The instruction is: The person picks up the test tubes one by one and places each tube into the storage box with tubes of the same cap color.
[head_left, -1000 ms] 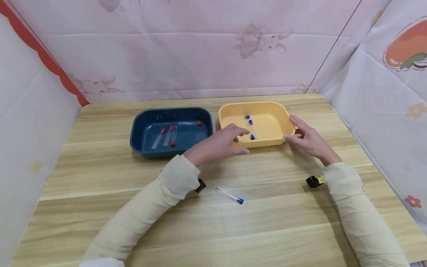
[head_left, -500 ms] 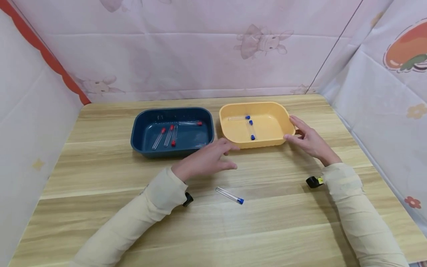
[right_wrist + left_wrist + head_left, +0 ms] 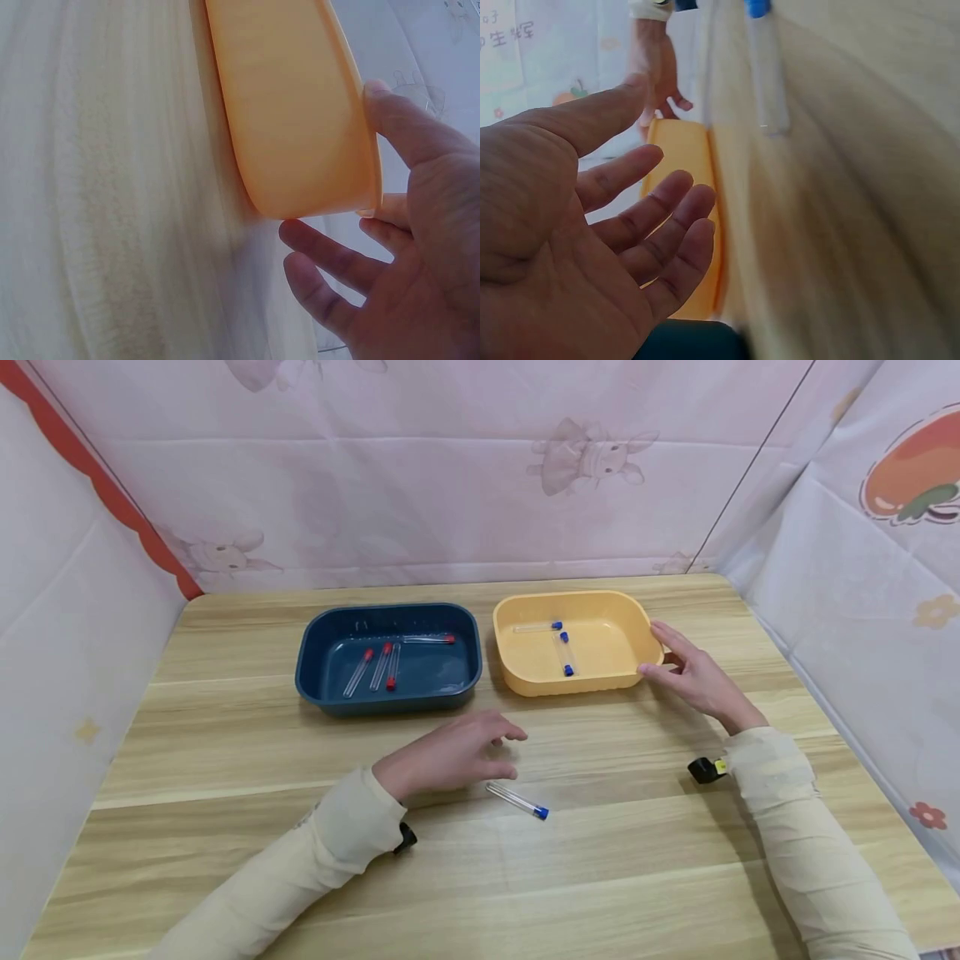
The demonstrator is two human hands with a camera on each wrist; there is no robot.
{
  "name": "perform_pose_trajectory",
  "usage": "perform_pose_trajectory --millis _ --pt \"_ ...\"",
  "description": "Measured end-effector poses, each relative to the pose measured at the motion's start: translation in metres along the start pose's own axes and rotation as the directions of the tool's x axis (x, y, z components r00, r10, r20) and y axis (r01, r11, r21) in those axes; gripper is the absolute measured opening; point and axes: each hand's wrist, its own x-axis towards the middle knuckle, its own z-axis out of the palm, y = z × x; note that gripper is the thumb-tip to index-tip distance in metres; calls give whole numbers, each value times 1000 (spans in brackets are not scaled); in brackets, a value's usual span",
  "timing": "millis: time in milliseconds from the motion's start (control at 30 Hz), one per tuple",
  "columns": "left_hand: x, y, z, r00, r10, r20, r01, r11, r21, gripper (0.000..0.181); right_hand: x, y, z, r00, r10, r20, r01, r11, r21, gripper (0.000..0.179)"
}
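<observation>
A clear test tube with a blue cap [image 3: 517, 800] lies on the table. My left hand [image 3: 450, 756] is beside it, holding nothing, its thumb close to the tube's uncapped end; in the left wrist view the hand's fingers [image 3: 671, 217] are spread and slightly bent. At the back right is a yellow tray [image 3: 577, 683] holding several blue-capped tubes [image 3: 564, 653]. My right hand [image 3: 701, 681] touches the tray's right end, with the thumb at the rim. In the right wrist view its other fingers [image 3: 322, 259] extend loosely by the tray's end wall.
A dark blue tray [image 3: 390, 703] with several red-capped tubes [image 3: 358, 673] stands left of the yellow one. Both trays sit toward the back of the wood-grain table [image 3: 600, 877], before a printed cloth wall [image 3: 420, 485]. More cloth hangs at both sides.
My left hand has come away from over the yellow tray, moving left and toward me to the tube on the table. The right hand has stayed at the tray's end.
</observation>
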Motion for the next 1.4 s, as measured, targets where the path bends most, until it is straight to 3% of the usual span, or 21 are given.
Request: perform_pose_trajectory --millis 500,900,1400 --pt "-4 -10 22 998 29 53 -30 999 25 43 0 2 0 1000 -4 10 3 999 40 71" --pt "-5 -10 32 999 41 27 -44 994 101 34 0 3 0 1000 3 8 -4 1000 30 71" --pt "0 -9 33 999 38 -3 -37 981 190 22 1 1 -1 1000 8 10 -8 1000 14 71"
